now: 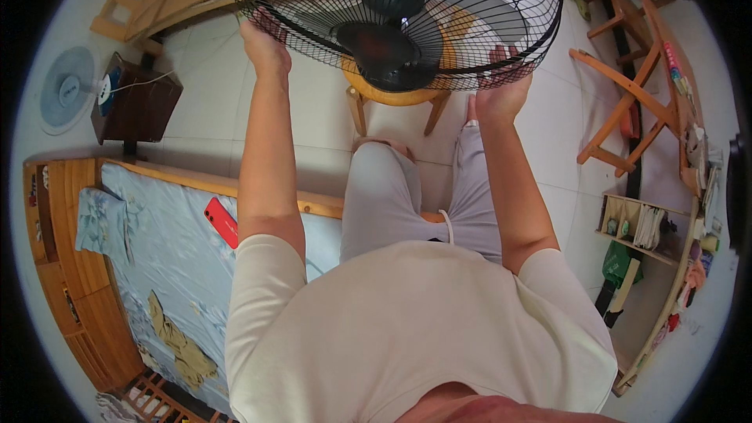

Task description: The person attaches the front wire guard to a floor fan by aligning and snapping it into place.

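A black electric fan [380,45] with a round wire cage and grey blades is at the top of the head view, tilted toward me. My left hand [266,45] grips the cage's left rim, its fingers partly behind the wires. At the lower right rim, my right hand [505,92] supports the cage from outside, with its fingers showing through the wires. Both arms reach straight forward. Beyond the cage, a round wooden stool [359,88] stands on the tiled floor; the fan hides most of its seat. The fan's lower end cannot be made out.
I sit on the edge of a bed [180,219] with a blue sheet, a red phone [222,222] and a crumpled olive cloth [178,341]. A second fan [69,90] is by a dark cabinet [141,102]. On the right are a folding wooden chair [627,102] and shelves [646,227].
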Action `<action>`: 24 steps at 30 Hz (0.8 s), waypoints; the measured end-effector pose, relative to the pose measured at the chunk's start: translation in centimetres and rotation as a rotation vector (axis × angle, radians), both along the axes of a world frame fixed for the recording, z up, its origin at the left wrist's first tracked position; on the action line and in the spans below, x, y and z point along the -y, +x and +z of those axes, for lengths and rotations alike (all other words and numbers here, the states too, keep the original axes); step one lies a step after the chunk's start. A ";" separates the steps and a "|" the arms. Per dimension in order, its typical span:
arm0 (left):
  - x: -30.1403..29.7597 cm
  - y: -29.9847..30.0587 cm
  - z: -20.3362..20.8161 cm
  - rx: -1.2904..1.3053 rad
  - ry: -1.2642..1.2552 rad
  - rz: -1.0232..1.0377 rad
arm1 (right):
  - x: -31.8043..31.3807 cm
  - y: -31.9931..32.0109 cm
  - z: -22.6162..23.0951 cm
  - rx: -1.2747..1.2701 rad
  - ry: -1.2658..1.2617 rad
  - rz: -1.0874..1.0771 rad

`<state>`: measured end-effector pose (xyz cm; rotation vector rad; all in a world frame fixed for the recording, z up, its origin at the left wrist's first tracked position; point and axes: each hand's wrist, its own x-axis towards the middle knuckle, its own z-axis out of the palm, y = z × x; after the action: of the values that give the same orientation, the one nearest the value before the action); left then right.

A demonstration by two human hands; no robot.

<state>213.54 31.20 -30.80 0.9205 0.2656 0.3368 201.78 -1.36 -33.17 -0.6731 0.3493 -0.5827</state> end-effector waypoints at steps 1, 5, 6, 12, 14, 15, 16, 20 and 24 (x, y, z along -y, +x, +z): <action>-0.2 -0.2 -0.1 0.005 0.003 -0.012 | -0.1 -0.3 0.2 -0.004 0.010 -0.007; 1.1 -1.2 2.0 0.068 -0.029 0.004 | 0.5 -1.2 0.9 0.068 0.104 0.040; 1.1 -1.0 2.2 0.082 -0.054 0.019 | 0.3 -1.5 1.6 0.050 0.107 0.044; 0.4 0.9 0.6 0.152 -0.021 -0.024 | 0.3 -0.3 0.8 0.004 -0.017 0.034; 0.3 1.2 0.2 0.142 -0.089 -0.035 | 0.7 0.3 0.1 0.038 -0.064 0.047; 0.4 1.1 0.1 0.135 -0.123 -0.041 | 0.6 0.4 0.2 0.035 -0.075 0.045; 0.5 1.2 0.1 0.134 -0.109 -0.037 | 0.7 0.5 0.2 0.033 -0.085 0.042; 0.6 1.7 -0.1 0.118 -0.075 -0.028 | 0.7 0.5 0.4 -0.006 -0.024 0.042; 1.0 1.8 -0.1 0.133 -0.017 -0.006 | 0.6 0.8 0.5 -0.045 -0.027 0.025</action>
<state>215.33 30.15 -30.87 0.8782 0.1435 0.3885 202.58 -2.01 -32.69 -0.7165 0.3756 -0.5502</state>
